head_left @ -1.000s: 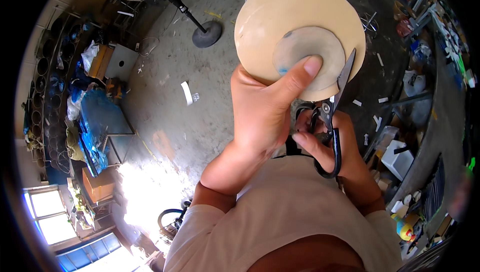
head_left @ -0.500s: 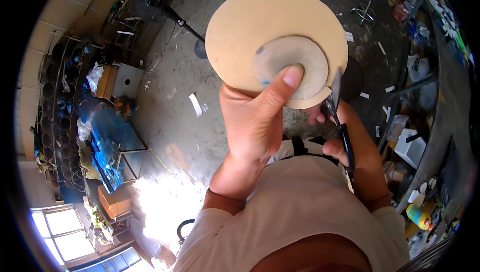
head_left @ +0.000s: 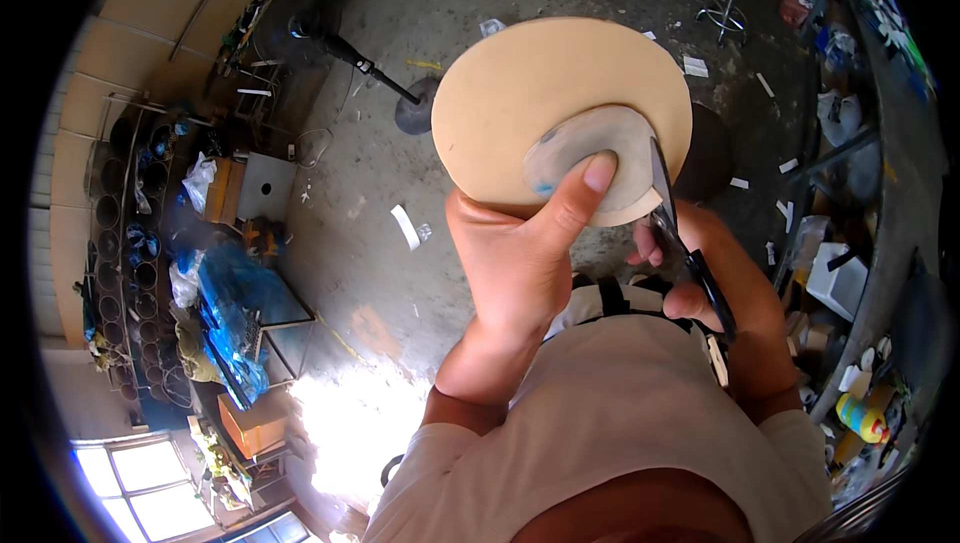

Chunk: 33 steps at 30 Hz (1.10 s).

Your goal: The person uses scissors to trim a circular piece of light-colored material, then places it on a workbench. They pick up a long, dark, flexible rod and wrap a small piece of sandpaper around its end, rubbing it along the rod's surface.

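Observation:
A large round tan sheet (head_left: 540, 78) is gripped by my left hand (head_left: 520, 253), its thumb pressing a smaller grey disc (head_left: 625, 143) flat against the sheet near its lower right. The disc carries a small blue mark. Black-handled scissors (head_left: 690, 253) are in my right hand (head_left: 715, 253), with the fingers round the handles. One blade lies over the face of the disc and sheet, along the right rim of the disc. A short cut edge of the sheet shows beside the blades. The fingers of my left hand under the sheet are hidden.
Paper scraps (head_left: 405, 228) lie on the concrete floor. A black stand with a round base (head_left: 415, 108) rises at the far left. Blue plastic (head_left: 230, 293) and a cardboard box (head_left: 255, 423) are on the left. A cluttered bench (head_left: 860, 343) runs along the right.
The scissors' blades have moved further over the sheet beside the grey disc. The sheet and left hand sit slightly lower and to the right, and the whole view has shifted a little.

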Tool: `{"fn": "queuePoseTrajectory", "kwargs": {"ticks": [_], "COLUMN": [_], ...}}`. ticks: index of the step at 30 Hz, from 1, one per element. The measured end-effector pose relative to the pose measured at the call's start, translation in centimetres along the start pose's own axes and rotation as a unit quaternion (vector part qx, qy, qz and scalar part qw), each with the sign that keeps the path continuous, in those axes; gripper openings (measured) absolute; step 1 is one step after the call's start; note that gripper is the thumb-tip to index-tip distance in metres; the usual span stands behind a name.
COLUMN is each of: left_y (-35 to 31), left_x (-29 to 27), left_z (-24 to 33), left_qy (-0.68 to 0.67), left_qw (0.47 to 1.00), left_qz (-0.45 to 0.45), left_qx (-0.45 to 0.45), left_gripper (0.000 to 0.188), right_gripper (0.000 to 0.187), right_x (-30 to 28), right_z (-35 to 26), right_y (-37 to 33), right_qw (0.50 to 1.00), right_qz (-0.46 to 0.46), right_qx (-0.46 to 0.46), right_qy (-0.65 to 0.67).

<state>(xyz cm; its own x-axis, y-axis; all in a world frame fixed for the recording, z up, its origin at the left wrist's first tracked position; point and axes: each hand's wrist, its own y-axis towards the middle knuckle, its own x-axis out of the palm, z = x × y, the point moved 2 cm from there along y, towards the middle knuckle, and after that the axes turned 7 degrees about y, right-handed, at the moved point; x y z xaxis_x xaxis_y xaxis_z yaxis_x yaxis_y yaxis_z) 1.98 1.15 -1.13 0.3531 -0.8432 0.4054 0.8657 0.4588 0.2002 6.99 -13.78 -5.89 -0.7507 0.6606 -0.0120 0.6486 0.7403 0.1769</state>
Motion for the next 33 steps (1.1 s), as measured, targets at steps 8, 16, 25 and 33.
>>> {"fn": "queuePoseTrajectory", "kwargs": {"ticks": [8,16,25,33], "left_y": [-0.6,-0.8,-1.3,-1.8], "left_x": [0.5,0.1,0.1,0.3], "left_z": [-0.4,-0.8,-1.1,-1.5], "left_qy": [-0.067,-0.067,-0.054,-0.097], "left_qw": [0.996,0.994,0.996,0.992], "left_qz": [0.018,0.022,0.014,0.056], "left_qx": [-0.063,-0.085,-0.068,-0.05], "left_gripper": [0.046,0.045,0.041,0.038], "right_gripper": [0.068,0.067,0.064,0.062], "right_x": [3.1,4.2,4.6,4.5], "right_z": [0.6,1.2,1.1,0.9], "right_y": [0.6,0.7,0.1,-0.9], "right_qw": [0.988,0.99,0.989,0.989], "right_qz": [0.024,0.088,0.123,0.138], "right_qx": [-0.029,-0.059,-0.055,-0.036], "right_qy": [0.148,0.096,0.059,0.029]}}
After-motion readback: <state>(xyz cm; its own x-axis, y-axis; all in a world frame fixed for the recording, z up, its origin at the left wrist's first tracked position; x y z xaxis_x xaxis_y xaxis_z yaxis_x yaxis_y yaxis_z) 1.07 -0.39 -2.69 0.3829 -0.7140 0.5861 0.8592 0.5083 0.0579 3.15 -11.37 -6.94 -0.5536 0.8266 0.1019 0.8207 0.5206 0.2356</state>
